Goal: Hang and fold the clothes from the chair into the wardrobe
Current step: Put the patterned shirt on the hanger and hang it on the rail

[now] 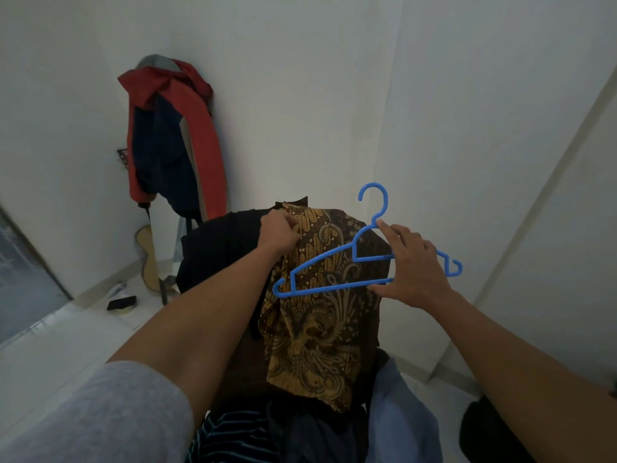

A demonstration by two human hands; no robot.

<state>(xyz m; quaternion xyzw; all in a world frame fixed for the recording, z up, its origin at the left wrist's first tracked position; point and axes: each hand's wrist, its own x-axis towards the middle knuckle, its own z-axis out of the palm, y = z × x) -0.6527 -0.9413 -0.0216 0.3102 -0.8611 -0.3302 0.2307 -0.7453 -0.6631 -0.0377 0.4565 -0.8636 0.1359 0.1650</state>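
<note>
Right, left grip [278, 230] pinches batik shirt [320, 329] at its top edge; right grip [415, 269] holds blue hanger [334, 287] just over shirt, white wall [500, 128] near on right.

Chair [242, 372]: nearly buried under clothes, only dark brown patch showing.
- Brown-gold batik shirt [320, 345] draped over top, hanging down centre.
- Black garment [217, 248] at 10 o'clock, touching batik.
- Light blue garment [397, 412] at 5 o'clock.
- Striped dark garment [233, 436] at 7 o'clock, dark blue cloth [317, 436] at 6.

White floor [66, 345]: black-and-cream block [122, 304] at 9 o'clock of chair; guitar [148, 259] standing behind it; black bundle [484, 432] at 4 o'clock.
</note>
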